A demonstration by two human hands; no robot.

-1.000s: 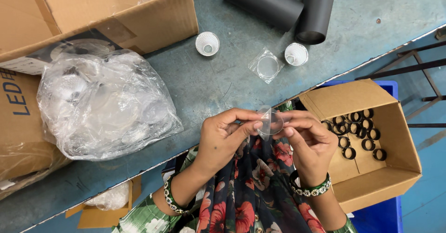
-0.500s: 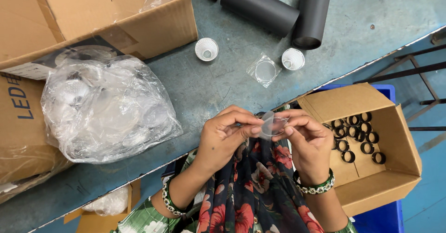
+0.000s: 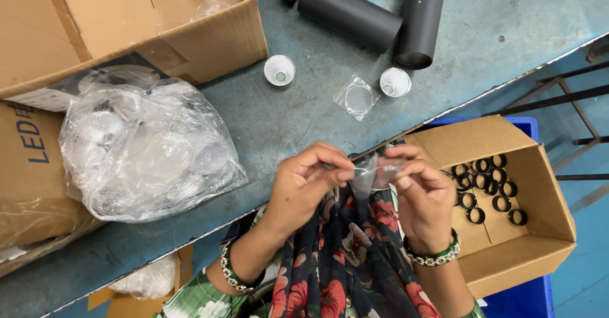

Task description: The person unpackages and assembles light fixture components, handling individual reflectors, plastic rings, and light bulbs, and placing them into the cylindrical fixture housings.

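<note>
Pouch: the small clear plastic pouch point(image 3: 375, 171) hangs between your two hands, just in front of the bench point(image 3: 304, 121) edge, above your floral scarf point(image 3: 342, 254).
Left hand: your left hand point(image 3: 304, 185) pinches the pouch's left edge; the fingers point(image 3: 339, 173) are closed on the film.
Right hand: your right hand point(image 3: 424, 194) pinches the right edge; fingers bent and closed on it.
Bench, near: a second clear pouch point(image 3: 357, 97) lies flat between two white ribbed cups point(image 3: 280, 70).
Bench, far: two black tubes point(image 3: 380, 16).
Left: a crumpled clear bag point(image 3: 146, 150) of parts.
Right: a cardboard box point(image 3: 507, 191) holding black rings point(image 3: 485, 188).
</note>
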